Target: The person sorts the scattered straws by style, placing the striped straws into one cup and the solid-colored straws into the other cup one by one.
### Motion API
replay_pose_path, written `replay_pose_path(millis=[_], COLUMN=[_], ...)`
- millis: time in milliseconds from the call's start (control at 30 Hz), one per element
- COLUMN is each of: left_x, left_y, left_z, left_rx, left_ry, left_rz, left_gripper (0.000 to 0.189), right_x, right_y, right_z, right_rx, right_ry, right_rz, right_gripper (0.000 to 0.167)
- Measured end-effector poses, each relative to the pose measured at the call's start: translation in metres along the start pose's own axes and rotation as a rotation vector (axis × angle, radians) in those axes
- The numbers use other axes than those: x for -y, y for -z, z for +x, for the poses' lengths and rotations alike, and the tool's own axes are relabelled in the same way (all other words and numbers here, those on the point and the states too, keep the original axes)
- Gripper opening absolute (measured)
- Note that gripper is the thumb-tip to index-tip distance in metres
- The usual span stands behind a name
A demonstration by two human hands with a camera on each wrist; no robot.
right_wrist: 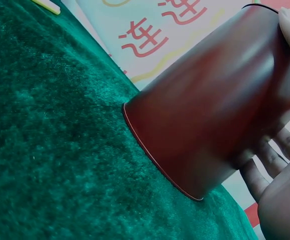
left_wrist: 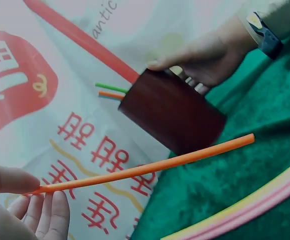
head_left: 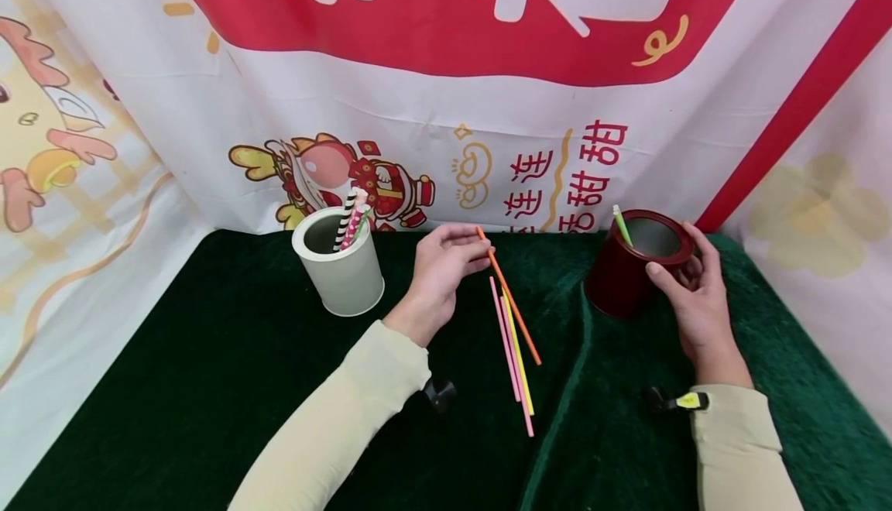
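My left hand (head_left: 446, 271) pinches an orange straw (head_left: 514, 306) by its far end, between thumb and fingertips. The straw slants down toward me over two pink straws (head_left: 505, 348) and a yellow straw (head_left: 513, 344) on the cloth. On the right, my right hand (head_left: 700, 302) grips a dark red cylindrical cup (head_left: 616, 286), thumb at its rim and fingers round the far side. A green straw (head_left: 622, 226) leans in that cup; the left wrist view shows a second, orange straw end (left_wrist: 111, 95) beside it.
A white cup (head_left: 348, 286) with several patterned straws (head_left: 344, 221) stands at the back left. Dark green velvet cloth (head_left: 209, 387) covers the table, with a raised crease between the loose straws and the red cup. A printed curtain (head_left: 418, 101) hangs along the back edge.
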State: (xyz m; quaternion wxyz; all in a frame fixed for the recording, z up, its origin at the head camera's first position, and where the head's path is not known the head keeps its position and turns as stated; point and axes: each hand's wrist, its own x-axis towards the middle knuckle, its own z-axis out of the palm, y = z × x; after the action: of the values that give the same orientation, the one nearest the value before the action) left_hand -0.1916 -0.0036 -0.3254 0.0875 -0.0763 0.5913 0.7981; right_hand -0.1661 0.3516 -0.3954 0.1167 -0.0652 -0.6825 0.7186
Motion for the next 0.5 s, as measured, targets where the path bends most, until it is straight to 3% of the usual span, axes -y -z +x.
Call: replay_pose_path(millis=[500], left_x=[-0.024], left_y=[-0.024], left_z=[-0.015], left_rx=[0.016], left_ry=[-0.160], left_rz=[-0.064], left_gripper=[0.026], right_x=[-0.001], right_y=[0.001], right_z=[0.001], right_rx=[0.000], right_ry=[-0.001], right_rz=[-0.012], right_gripper=[0.082])
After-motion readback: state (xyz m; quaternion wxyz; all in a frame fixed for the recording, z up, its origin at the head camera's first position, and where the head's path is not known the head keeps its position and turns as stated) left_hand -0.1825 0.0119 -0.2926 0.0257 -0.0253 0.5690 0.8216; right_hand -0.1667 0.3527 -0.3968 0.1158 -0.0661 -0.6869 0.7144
